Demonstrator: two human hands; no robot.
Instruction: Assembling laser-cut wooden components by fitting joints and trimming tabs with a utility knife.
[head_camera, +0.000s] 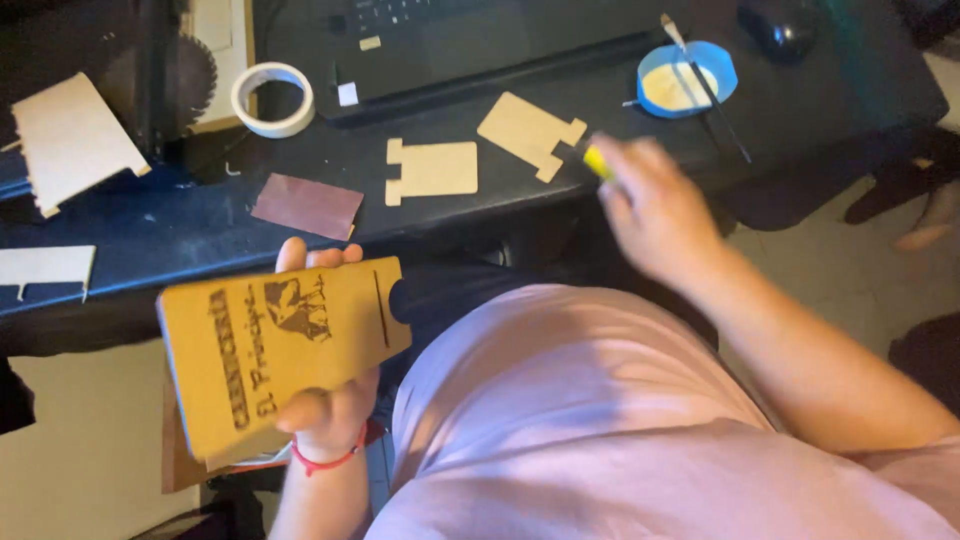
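- The engraved wooden panel (283, 352), tan with dark burned lettering and a narrow slot near its right edge, is held over the lap, below the edge of the dark desk (180, 225).
- The left hand (328, 405) clamps it: thumb on the engraved face near the lower edge, fingertips (318, 256) curling over the top edge from behind.
- The right hand (655, 205) is blurred above the desk edge, fingers closed around a small yellow tool (597, 162).
- Judged step: bringing the tool to the wood; next comes steady aim.
- Two notched wooden cut-outs (432, 168) lie close by; tape roll (272, 98) and blue dish (687, 78) farther back.
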